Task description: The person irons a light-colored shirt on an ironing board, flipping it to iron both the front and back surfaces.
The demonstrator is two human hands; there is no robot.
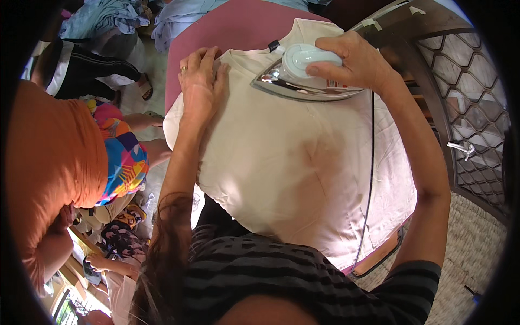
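A cream-coloured shirt lies spread flat over a pink ironing board, neck end away from me. My right hand grips the pale handle of a clothes iron, whose metal soleplate rests on the shirt near the collar, tip pointing left. My left hand lies flat, fingers spread, on the shirt's left shoulder beside the iron's tip. A dark cord runs from the iron down across the shirt toward me.
Another person in an orange top and bright patterned fabric sits close on the left. Heaped blue clothes lie beyond the board. A metal lattice gate stands at the right, woven matting below it.
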